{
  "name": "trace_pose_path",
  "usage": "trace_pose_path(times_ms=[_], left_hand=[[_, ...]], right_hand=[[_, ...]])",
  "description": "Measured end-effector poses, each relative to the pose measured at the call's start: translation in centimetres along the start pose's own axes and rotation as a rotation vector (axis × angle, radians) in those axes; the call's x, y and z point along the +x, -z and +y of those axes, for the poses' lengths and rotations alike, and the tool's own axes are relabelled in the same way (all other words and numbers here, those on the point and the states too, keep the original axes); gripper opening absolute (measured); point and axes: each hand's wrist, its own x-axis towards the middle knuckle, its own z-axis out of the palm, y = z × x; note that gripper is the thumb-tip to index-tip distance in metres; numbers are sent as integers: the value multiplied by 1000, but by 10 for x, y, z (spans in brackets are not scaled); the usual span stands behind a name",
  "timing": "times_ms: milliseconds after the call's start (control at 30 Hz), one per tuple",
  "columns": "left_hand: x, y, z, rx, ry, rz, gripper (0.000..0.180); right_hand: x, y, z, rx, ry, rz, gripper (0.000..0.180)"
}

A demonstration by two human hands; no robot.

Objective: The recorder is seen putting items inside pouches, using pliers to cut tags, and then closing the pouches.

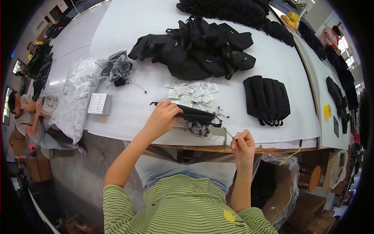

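Observation:
My left hand (pixel 165 114) is closed over the near-left end of a small black fabric pouch (pixel 196 114), which lies close to the table's front edge. To its right, my right hand (pixel 244 143) pinches a thin cord at the edge. The cord runs up and left toward a grey-green tag (pixel 218 132) beside the pouch. A tangle of thin black strings (pixel 198 130) with small end pieces lies just in front of the pouch. Beyond the pouch is a loose heap of small white printed labels (pixel 191 93).
A large heap of black pouches (pixel 202 54) lies farther back. On the right sits a neat row of black pouches (pixel 268 100). To the left are a stack of printed cards (pixel 100 104), a plastic bag of black strings (pixel 119 66) and a big clear bag of white labels (pixel 83 85).

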Motion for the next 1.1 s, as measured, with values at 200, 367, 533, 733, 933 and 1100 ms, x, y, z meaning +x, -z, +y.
trace_pose_path(times_ms=[200, 367, 533, 733, 933, 1100], left_hand=[[7, -2, -3, -83, 62, -7, 18], [13, 1, -6, -63, 52, -41, 15], [21, 11, -6, -63, 75, 35, 16], [29, 25, 12, -45, -48, 69, 18], [31, 42, 35, -56, -128, 105, 20], [25, 62, 37, -68, -5, 144, 18]], right_hand=[[-5, 3, -1, -89, -6, 8, 19], [-7, 7, 1, -125, -1, 5, 18], [-8, 17, 4, -356, -26, -1, 15], [5, 0, -7, -1102, 347, -60, 69], [34, 6, 27, -1039, 198, -234, 69], [26, 10, 19, -517, 127, 63, 46]])
